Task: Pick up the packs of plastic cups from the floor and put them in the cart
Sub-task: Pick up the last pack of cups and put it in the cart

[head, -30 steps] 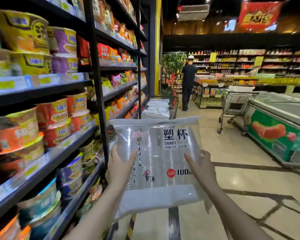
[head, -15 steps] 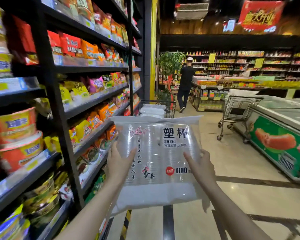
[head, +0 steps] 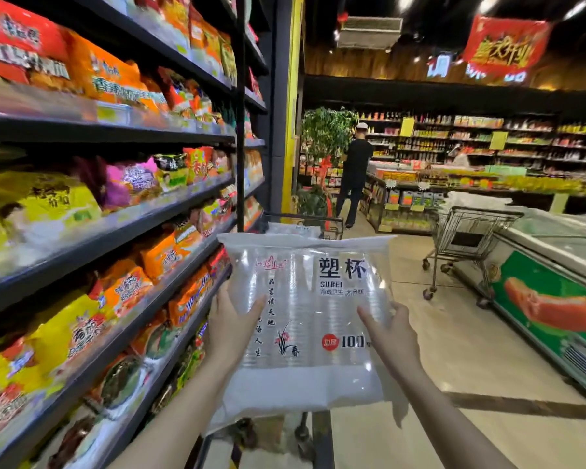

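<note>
A clear pack of plastic cups (head: 305, 319), printed with Chinese lettering and "100", is held up in front of me at chest height. My left hand (head: 230, 330) grips its left edge, thumb across the front. My right hand (head: 391, 336) grips its right edge the same way. Straight ahead, beyond the pack's top edge, stands a black-framed cart (head: 335, 225) with more clear packs (head: 293, 229) lying in it. The held pack hides most of that cart.
Shelves of noodle and snack bags (head: 115, 211) run close along my left. A chest freezer (head: 552, 286) lines the right, with an empty wire cart (head: 464, 238) beside it. A person in black (head: 354, 170) stands farther down the aisle. Tiled floor (head: 454, 350) lies open between.
I have walked forward along the shelves, so the cart and freezer appear closer. Both hands keep the same hold on the pack.
</note>
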Tool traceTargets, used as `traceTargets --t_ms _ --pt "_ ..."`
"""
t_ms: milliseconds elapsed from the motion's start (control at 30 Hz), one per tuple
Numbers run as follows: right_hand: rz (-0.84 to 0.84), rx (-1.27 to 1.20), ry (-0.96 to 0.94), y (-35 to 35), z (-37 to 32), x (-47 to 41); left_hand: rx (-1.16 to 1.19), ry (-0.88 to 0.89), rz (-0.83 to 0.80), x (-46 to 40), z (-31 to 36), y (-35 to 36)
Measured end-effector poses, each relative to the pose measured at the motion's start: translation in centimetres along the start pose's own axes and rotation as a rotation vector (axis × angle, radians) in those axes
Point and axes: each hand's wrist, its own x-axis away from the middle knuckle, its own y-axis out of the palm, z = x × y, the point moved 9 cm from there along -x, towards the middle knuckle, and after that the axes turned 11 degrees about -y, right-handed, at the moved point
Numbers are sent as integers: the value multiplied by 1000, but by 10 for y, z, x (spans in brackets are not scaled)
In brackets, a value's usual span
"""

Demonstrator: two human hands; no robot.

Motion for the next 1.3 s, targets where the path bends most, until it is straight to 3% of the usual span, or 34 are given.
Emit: traceTargets --t_ms 500,800,1300 --pt "-74 79 -21 148 57 -254 -2 -55 -60 -254 -4 146" --pt "-171 63 13 240 100 -424 -156 -99 -53 -419 1 243" --pt "-363 23 303 353 196 -520 -321 -274 -304 -560 -55 355"
